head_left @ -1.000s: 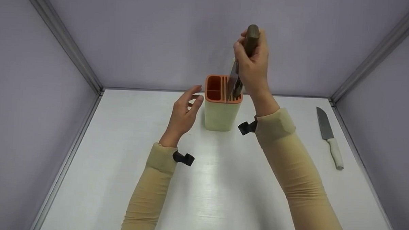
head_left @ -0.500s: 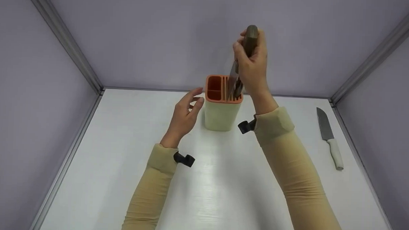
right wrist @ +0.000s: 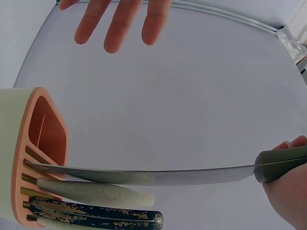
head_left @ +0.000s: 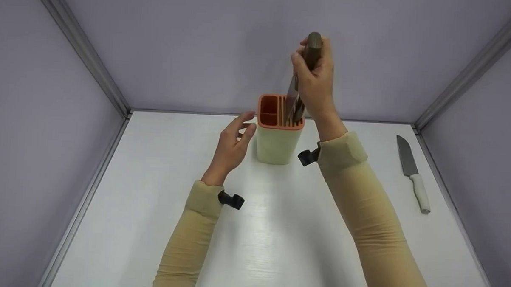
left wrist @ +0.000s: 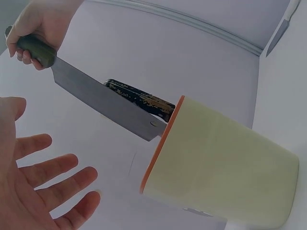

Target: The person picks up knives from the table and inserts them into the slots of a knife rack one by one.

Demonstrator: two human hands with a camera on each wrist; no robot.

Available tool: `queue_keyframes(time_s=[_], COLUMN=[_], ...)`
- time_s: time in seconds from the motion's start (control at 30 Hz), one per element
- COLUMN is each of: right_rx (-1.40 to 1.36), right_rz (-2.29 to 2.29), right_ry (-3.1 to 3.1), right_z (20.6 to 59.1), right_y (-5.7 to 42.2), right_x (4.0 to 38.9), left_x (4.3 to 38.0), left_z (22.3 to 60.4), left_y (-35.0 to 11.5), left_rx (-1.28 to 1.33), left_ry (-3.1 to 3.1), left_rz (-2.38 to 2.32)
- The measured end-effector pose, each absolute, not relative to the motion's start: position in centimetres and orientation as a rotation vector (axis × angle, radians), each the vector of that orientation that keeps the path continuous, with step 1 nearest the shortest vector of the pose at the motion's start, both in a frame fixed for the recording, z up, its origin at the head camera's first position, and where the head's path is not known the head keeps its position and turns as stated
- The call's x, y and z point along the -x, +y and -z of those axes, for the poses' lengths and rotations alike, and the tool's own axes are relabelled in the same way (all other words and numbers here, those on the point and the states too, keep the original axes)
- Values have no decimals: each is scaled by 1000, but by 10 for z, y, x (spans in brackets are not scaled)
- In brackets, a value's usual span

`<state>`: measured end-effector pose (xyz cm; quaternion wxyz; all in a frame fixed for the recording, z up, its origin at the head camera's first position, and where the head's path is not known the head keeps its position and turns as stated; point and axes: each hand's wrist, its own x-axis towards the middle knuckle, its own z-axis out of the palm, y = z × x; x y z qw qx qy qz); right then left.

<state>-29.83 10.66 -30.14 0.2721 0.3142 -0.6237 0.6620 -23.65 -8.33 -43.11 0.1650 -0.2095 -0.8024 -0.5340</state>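
My right hand (head_left: 319,80) grips the dark green handle (right wrist: 280,163) of a broad-bladed kitchen knife (left wrist: 103,100) above the knife block. Its blade slants down, with the tip in one of the slots in the orange top, as the right wrist view shows. The knife block (head_left: 277,146) is pale green and stands upright, with two open compartments on its left. Beside the blade, a worn black-handled knife (right wrist: 96,213) and a white-handled knife (right wrist: 96,191) sit in other slots. My left hand (head_left: 232,145) is held empty just left of the block, fingers spread and relaxed.
Another knife with a white handle (head_left: 419,194) lies on the white table (head_left: 153,157) at the far right, blade pointing away. Grey walls (head_left: 191,43) enclose the table at the back and both sides. The block stands near the back edge.
The knife in my right hand has come down very slightly toward the slot. My left hand has shifted a little to the right, staying beside the block.
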Motion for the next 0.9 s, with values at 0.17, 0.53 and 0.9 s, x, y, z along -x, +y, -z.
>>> queue_keyframes(time_s=[0.17,0.53,0.9], right_rx=[-847,-801,-643], right_rz=[-1804,-1803,-1877], right_ry=[-1695,-1873,-2033], right_z=[312,336,366], right_y=[108,101,99], right_x=[305,295,294], left_x=[237,237,235], left_z=[434,446,464], left_y=[-82,-81,-79], left_rx=[596,585,541], left_ry=[-2292,-2305,-2350], left_rz=[1523,1526,1577])
